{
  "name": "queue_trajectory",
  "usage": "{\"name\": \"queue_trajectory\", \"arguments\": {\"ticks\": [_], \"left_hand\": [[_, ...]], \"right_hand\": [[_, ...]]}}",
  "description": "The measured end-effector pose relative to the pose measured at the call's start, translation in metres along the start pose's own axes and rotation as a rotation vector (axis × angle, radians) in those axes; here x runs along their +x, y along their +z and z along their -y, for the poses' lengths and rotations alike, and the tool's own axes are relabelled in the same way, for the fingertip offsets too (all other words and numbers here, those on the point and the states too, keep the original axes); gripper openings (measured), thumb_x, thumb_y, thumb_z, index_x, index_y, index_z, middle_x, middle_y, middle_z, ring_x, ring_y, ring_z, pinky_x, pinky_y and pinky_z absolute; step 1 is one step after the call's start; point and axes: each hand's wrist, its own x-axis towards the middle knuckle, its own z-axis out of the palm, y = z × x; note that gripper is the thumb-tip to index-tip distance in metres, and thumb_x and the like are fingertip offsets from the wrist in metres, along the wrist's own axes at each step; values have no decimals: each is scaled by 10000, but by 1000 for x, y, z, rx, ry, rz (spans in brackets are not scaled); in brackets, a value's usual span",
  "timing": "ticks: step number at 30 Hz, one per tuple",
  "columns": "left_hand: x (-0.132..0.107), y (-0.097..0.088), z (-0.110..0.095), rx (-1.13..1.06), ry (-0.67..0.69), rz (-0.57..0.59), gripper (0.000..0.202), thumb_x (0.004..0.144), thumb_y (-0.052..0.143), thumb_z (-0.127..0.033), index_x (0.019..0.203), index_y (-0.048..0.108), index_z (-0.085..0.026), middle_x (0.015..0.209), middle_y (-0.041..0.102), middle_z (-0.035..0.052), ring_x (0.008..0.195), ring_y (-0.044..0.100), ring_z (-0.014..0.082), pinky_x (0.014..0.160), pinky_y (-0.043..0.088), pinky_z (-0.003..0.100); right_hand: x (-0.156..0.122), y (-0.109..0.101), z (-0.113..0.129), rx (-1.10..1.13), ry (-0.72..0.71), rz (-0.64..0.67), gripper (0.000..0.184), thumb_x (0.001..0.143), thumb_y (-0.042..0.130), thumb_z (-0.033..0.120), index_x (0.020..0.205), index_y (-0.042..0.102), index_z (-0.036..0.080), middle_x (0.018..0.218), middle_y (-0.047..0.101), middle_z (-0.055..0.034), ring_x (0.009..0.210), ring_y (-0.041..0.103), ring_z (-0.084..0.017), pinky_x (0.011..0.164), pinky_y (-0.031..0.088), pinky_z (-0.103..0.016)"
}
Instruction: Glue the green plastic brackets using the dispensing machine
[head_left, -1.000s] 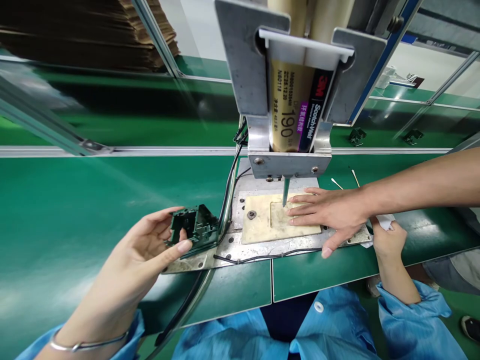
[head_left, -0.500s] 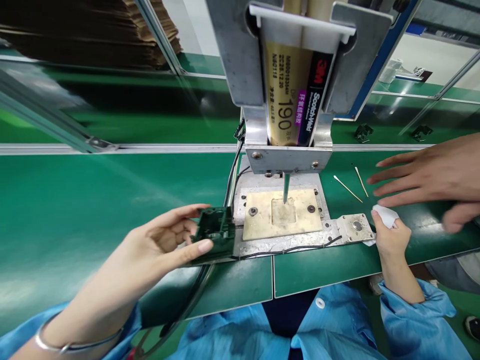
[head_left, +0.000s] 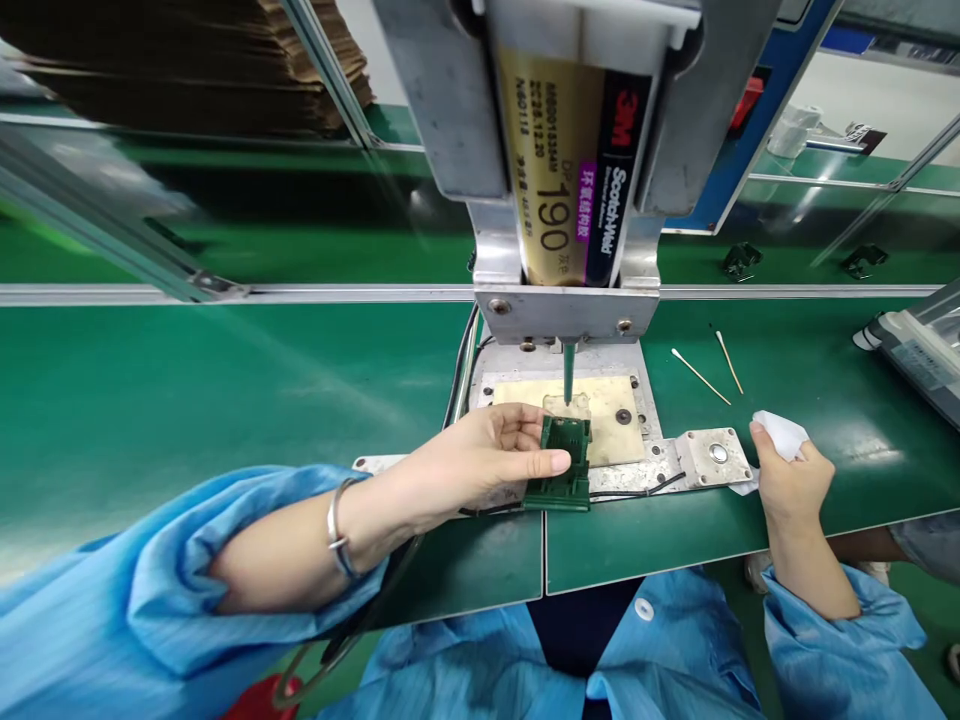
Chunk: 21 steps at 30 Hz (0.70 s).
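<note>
Gripping a green part, the left hand is near the nozzle; the right hand clutches a white wipe.

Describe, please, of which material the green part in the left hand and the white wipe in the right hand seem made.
Green part: probably moulded plastic with a satin finish, judging by its uniform colour and raised walls; painted metal is possible.
White wipe: matte paper or thin cloth; soft folds fit both.

likely a factory workshop: adhesive dispenser, green workbench.
</note>
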Motion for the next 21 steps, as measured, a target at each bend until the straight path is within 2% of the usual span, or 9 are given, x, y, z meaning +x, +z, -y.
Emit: {"name": "queue_trajectory", "arguments": {"ticks": [5,12,17,21], "left_hand": [[12,-5,-4,100,72,-1,624,541,878,-430,1008,550,-176,888,577,31,817,577,172,794,501,355],[30,-9,3,307,216,-80,736,549,850,-490,1109,490,-176,945,565,44,935,591,215,937,486,438],[34,-8,7,455,331,-99,687,641,781,-512,1151,448,-194,984,541,52,945,605,228,921,505,446],[33,-8,9,581,357,-132,730,651,752,-553,1209,450,-191,1072,563,94,999,593,260,948,488,463]], "right_hand": [[-1,0,3,26,9,9,440,594,779,521,728,676,115,662,662,-79,599,617,-218,542,482,-316],[-1,0,-1,15,-10,1,444,603,781,529,737,681,118,637,652,-66,593,623,-217,531,488,-304],[-1,0,-5,6,-39,10,457,610,779,543,750,679,120,603,638,-56,590,621,-220,525,485,-304],[-1,1,-4,15,-32,18,447,622,764,544,734,670,122,582,622,-45,568,604,-207,527,471,-305]]}}
